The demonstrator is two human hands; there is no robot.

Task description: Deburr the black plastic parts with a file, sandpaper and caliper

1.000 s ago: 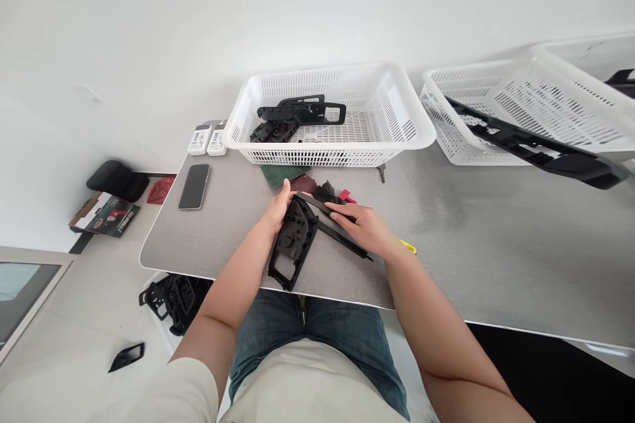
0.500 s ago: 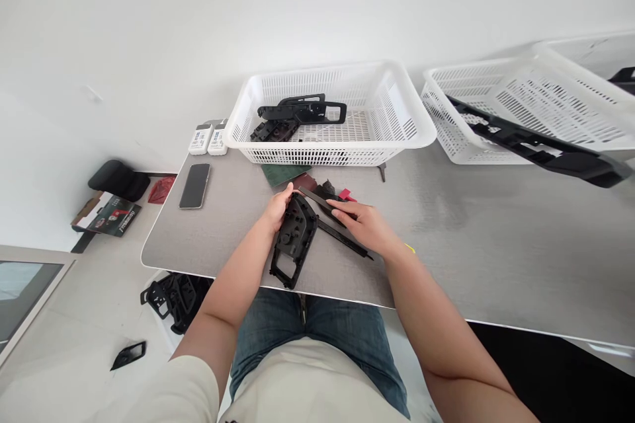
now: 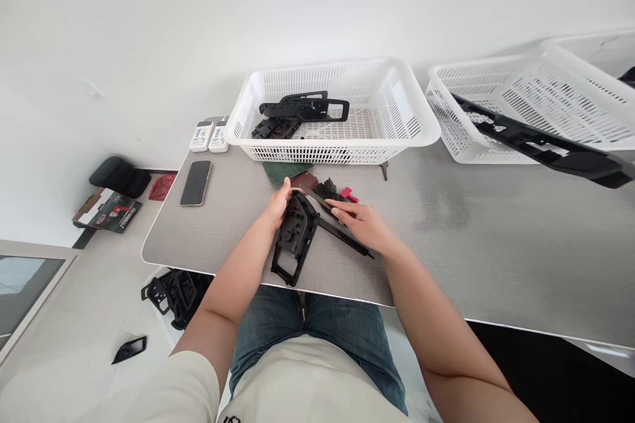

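Note:
A black plastic panel (image 3: 292,238) with a rectangular opening stands tilted near the table's front edge, its top end held by my left hand (image 3: 279,203). My right hand (image 3: 361,221) is closed on a thin dark flat tool (image 3: 317,197), whose far end reaches the top of the panel. Below that tool, a long black pointed stick (image 3: 347,239) lies on the table, its left end against the panel. Green sheet (image 3: 285,172), dark red sheet (image 3: 305,180) and a small red piece (image 3: 349,195) lie just beyond my hands.
A white basket (image 3: 335,153) with black parts stands at the back of the grey table (image 3: 496,231). More white baskets (image 3: 471,145) at the right hold a long black part (image 3: 546,142). A phone (image 3: 196,183) lies left. A bin of black parts (image 3: 178,294) sits below.
The view has shifted very slightly. Both hands keep their holds, and the panel and the flat tool stay almost where they were.

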